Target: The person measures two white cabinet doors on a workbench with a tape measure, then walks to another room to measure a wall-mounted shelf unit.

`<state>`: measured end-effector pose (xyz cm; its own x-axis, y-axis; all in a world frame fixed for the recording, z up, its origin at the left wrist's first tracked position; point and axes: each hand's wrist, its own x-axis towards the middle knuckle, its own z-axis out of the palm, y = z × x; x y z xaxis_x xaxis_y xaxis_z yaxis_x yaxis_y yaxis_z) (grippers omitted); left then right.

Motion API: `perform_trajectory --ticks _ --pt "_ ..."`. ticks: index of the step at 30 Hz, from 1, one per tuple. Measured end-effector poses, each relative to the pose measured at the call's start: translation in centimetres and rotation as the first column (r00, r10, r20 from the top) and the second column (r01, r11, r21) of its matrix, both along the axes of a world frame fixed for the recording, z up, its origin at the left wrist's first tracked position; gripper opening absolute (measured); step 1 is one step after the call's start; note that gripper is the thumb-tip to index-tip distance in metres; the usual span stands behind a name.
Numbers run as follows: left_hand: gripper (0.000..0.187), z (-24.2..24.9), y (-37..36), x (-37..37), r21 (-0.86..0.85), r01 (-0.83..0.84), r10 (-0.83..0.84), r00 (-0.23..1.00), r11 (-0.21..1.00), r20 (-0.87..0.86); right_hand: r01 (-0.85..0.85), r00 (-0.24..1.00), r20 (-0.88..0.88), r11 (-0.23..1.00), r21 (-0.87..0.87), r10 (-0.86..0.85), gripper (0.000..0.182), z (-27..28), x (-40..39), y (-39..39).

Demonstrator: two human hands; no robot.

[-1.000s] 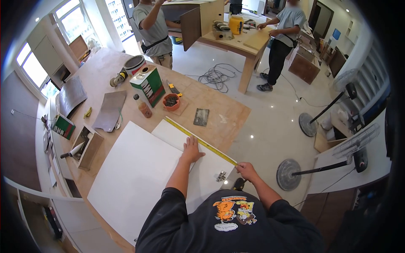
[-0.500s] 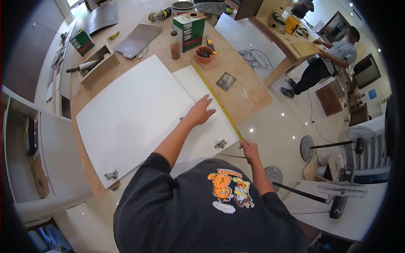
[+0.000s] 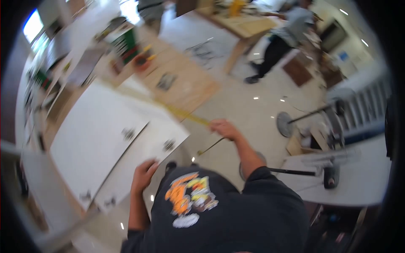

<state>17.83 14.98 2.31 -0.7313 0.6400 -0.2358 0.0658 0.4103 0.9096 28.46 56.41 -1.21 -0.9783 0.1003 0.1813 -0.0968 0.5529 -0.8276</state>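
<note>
My right hand (image 3: pixel 223 128) is closed on a yellow tape measure (image 3: pixel 179 111), whose blade stretches left over the white panels; a short end of it hangs below the hand. My left hand (image 3: pixel 144 173) is at the near edge of the lower white panel (image 3: pixel 143 147), fingers apart and nothing seen in them. A larger white panel (image 3: pixel 90 130) lies beside it, partly over it. Metal hinges (image 3: pixel 169 145) are fixed near the panels' corners. The view is blurred by motion.
A wooden worktable (image 3: pixel 185 80) bears a green and white can (image 3: pixel 124 44), an orange bowl (image 3: pixel 142 62) and a dark square sheet (image 3: pixel 166 81). Another person (image 3: pixel 282 40) stands at a second table. Standing fans (image 3: pixel 331 175) are at right, and cables lie on the floor.
My right hand has lifted off the panel's corner with the tape, which now crosses the panels. My left hand has moved off the panel's middle to its near edge. The camera has turned.
</note>
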Motion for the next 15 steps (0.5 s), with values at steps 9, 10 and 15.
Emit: perform_trajectory --ticks 9,10,15 --pt "0.054 1.3 1.7 0.9 0.415 -0.533 0.369 0.832 0.737 0.414 -0.071 0.896 0.408 0.963 -0.261 0.177 0.024 6.4 0.5 2.0" --pt "0.053 2.1 2.0 0.8 0.453 -0.564 0.389 0.818 0.691 0.424 -0.082 0.889 0.418 0.962 -0.260 0.189 0.024 6.9 0.4 2.0" --pt "0.048 3.2 3.6 1.2 0.546 -0.615 0.412 0.788 0.570 0.458 -0.151 0.865 0.431 0.952 -0.265 0.257 0.023 7.1 0.5 3.2"
